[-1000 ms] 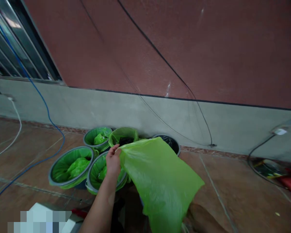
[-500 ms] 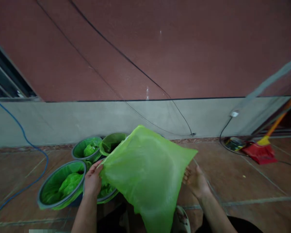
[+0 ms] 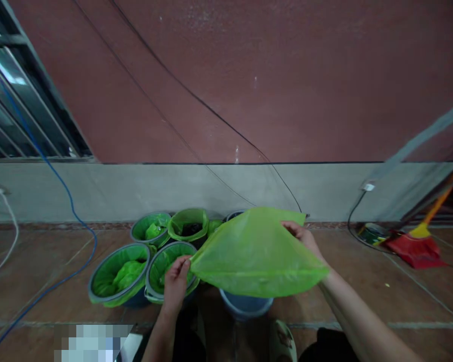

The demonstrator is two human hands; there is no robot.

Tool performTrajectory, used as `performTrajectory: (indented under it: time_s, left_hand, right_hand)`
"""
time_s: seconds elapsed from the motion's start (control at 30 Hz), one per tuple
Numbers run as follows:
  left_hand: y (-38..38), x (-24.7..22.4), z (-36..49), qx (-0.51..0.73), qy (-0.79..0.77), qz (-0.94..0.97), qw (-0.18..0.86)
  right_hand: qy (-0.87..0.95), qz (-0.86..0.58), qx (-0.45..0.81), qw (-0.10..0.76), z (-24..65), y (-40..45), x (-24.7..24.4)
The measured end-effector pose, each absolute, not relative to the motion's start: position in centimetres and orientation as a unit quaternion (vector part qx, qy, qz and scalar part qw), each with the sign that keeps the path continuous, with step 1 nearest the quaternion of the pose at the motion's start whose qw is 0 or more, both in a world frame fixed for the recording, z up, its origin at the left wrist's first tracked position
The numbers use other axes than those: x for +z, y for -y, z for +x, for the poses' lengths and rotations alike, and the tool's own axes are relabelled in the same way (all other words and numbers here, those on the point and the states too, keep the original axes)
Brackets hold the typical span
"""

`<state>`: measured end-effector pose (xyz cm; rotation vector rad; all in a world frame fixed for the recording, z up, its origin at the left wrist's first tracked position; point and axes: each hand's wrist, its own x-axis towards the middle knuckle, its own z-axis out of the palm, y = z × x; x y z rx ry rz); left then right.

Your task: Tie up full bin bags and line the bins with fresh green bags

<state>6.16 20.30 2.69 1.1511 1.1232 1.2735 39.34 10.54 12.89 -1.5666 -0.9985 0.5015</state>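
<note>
A green plastic bag [image 3: 260, 256] is spread out in front of me, puffed with air. At its left corner my left hand [image 3: 177, 279] pinches the edge between thumb and fingers. My right hand [image 3: 302, 236] reaches over the bag's upper right side, its fingers curled at the edge and partly hidden. Below the bag stands a blue bucket [image 3: 245, 307], its top largely covered by the plastic. Left of it are several buckets lined with green bags, such as the front left bucket [image 3: 94, 296] and the one beside my left hand, a lined bucket [image 3: 151, 296].
A blue hose [image 3: 70, 201] runs down the left side onto the tiled floor [image 3: 362, 281]. At right lie a red broom [image 3: 417, 249], a dark tin [image 3: 373, 234] and a black cable. The wall [image 3: 211, 188] stands behind the buckets; my slippered foot [image 3: 285, 342] is below.
My right hand has moved up and over the bag to its upper right edge. The bag has turned and spread sideways, and the blue bucket below has come into view.
</note>
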Motion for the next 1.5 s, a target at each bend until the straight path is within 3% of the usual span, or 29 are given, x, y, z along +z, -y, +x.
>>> performTrajectory:
  time_s: [0.07,0.17,0.37,0.47,0.57,0.8,1.23,1.5]
  left_hand:
    - [-18.5,3.2,6.8,0.526,-0.463,0.497,0.511]
    - [-16.4,3.5,8.0,0.537,-0.464,0.43,0.558]
    - [-14.7,4.3,9.8,0.519,-0.473,0.212,0.68]
    - [-14.2,5.4,10.7,0.513,-0.443,0.171,0.715]
    - [-13.4,6.6,11.8,0.515,-0.405,0.15,0.74]
    - [-10.7,8.7,13.1,0.476,-0.357,0.143,0.791]
    - [-8.7,10.6,14.3,0.424,-0.27,0.008,0.865]
    - [-7.9,9.7,14.0,0.463,-0.298,0.212,0.808]
  right_hand:
    - [0.509,-0.678,0.153,0.507,37.1,-11.2,16.2]
    - [0.599,-0.661,-0.042,0.449,33.8,-10.5,21.1]
    - [0.566,-0.615,-0.207,0.509,28.7,-2.8,27.0]
    - [0.634,-0.561,-0.112,0.52,26.0,-0.2,24.6]
    - [0.723,-0.552,0.066,0.41,23.8,-0.9,18.9]
    - [0.653,-0.655,0.086,0.371,23.2,-5.0,8.8]
    - [0.525,-0.732,0.053,0.431,23.5,-6.5,4.4]
    - [0.591,-0.702,0.013,0.398,24.2,-6.4,5.1]
